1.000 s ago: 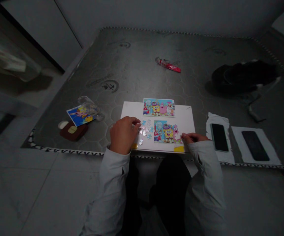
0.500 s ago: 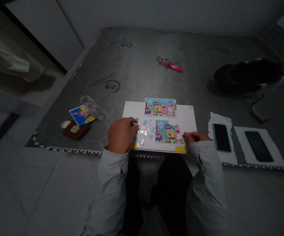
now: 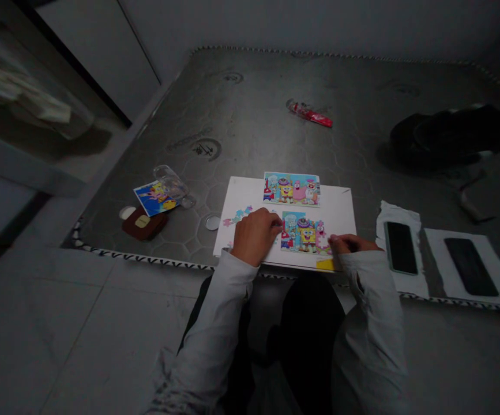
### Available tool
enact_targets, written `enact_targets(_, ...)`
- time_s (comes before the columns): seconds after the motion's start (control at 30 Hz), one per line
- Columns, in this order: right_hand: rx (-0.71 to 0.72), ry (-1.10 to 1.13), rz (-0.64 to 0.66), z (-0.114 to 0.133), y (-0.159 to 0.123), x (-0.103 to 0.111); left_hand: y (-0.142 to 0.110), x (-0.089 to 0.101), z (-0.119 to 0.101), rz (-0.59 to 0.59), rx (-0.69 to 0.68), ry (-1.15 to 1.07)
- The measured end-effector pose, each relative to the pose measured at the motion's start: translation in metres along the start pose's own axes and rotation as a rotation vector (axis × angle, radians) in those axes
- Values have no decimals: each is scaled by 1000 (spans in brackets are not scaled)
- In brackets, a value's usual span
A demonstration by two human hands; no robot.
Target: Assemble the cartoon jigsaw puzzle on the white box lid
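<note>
A partly assembled jigsaw puzzle (image 3: 304,233) with cartoon figures lies on a white board (image 3: 340,216). Above it on the board is a matching picture card (image 3: 292,189). My left hand (image 3: 256,233) is over the board, its curled fingertips close to the puzzle's left edge. Whether a piece is between them is hidden. At the lower right edge of the puzzle, my right hand (image 3: 353,243) has its fingers pinched together; what they hold is too small to make out. Loose jigsaw pieces (image 3: 239,215) lie left of my left hand, which covers part of that area.
Two phones (image 3: 401,248) rest on white sheets at the right. On the left are a brown case (image 3: 143,223), a blue picture card (image 3: 154,199) and a clear plastic container (image 3: 172,183). A red wrapper (image 3: 312,114) and a black bag-like object (image 3: 452,138) lie farther back.
My left hand has moved right, from the loose pieces to the puzzle's left edge, uncovering pieces behind it. My right hand stays by the puzzle's right edge. The view has shifted slightly.
</note>
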State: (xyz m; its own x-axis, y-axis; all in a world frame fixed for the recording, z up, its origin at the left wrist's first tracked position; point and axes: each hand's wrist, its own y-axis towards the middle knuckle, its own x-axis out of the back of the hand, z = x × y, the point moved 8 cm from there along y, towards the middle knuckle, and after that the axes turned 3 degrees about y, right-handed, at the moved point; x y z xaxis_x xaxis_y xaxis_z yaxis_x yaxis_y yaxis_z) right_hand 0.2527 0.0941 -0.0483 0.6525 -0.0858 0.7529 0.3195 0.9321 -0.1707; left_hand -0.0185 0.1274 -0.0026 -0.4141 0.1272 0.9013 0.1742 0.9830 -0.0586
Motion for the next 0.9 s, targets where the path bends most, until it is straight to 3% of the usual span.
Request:
enact_targets(0.27,4,1,-15,-1,-1,-1,0,2,5,-12,19,19)
enact_targets(0.4,12,-5,-45,-3,2,1,-3,14,9,-43,51,27)
enact_targets(0.57,-15,-20,0,-4,4,1,-11,40,34,-95,158,70)
enact_targets(0.7,-7,-28,-47,6,-6,6,-21,57,61,-85,286,102)
enact_targets(0.9,37,-10,-74,12,-9,7,-32,65,80,-45,384,176)
